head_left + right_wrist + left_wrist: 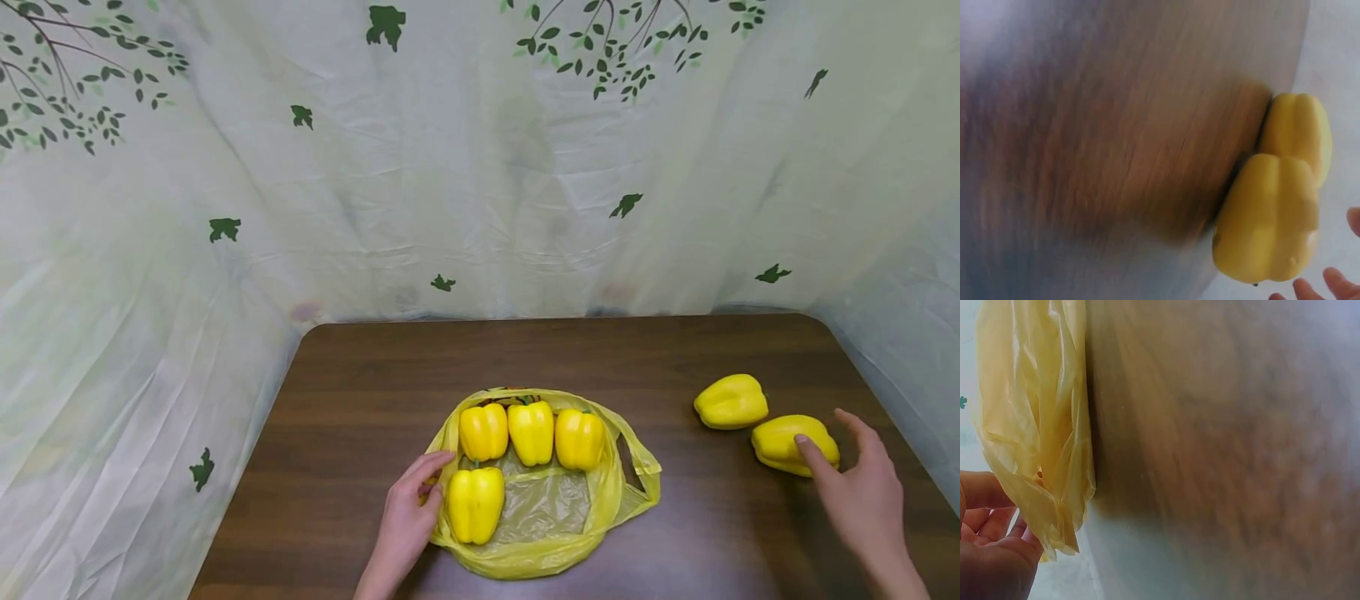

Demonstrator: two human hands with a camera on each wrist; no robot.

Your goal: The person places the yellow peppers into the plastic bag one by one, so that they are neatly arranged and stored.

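Observation:
A yellow plastic bag (pixel 536 562) lies spread on the table, mouth up, with several yellow bell peppers (pixel 531 433) inside. My left hand (pixel 408 512) holds the bag's left rim. In the left wrist view, its fingers and thumb pinch the gathered plastic (pixel 1054 500). Two more yellow peppers lie on their sides at the right. My right hand (pixel 862 496) is spread around the nearer pepper (pixel 783 443), thumb overlapping it in the head view. The right wrist view shows fingertips (pixel 1335 278) apart from that pepper (pixel 1266 225). Behind it is the farther pepper (pixel 731 402).
The brown wooden table (pixel 360 375) has rounded far corners. Pale fabric (pixel 480 208) with a leaf print hangs behind it and at both sides. A handle loop (pixel 641 467) of the bag sticks out toward the right.

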